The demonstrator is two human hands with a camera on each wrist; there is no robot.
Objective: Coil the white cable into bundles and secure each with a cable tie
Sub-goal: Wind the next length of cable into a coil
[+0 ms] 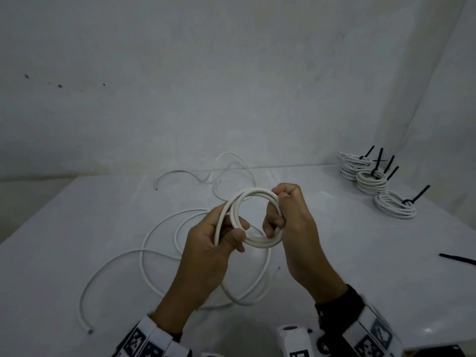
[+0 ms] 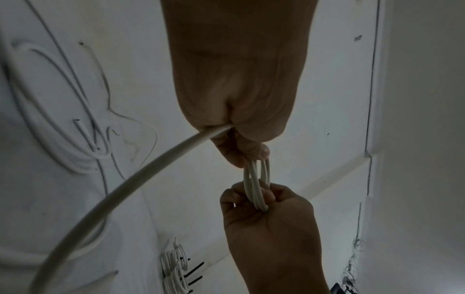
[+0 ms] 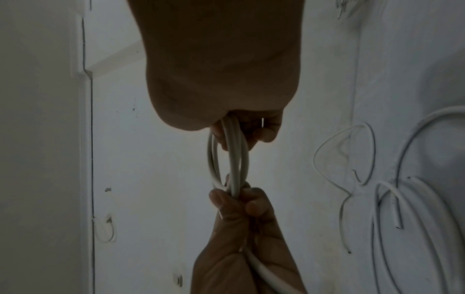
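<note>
I hold a small coil of white cable (image 1: 253,199) above the white table (image 1: 77,228), between both hands. My left hand (image 1: 221,238) grips the coil's left side, fingers and thumb curled round the strands. My right hand (image 1: 286,212) grips its right side the same way. In the left wrist view the coil (image 2: 254,185) runs from my left hand (image 2: 239,143) to my right hand (image 2: 264,206), and a loose length of cable (image 2: 120,187) trails off. In the right wrist view the coil (image 3: 234,155) spans the same two grips. More loose cable (image 1: 159,243) loops on the table below.
Several finished white bundles (image 1: 371,181) with black cable ties stand at the table's back right. One loose black cable tie (image 1: 457,258) lies at the right edge. A thinner stray cable (image 1: 206,171) curls at the back, by the grey wall.
</note>
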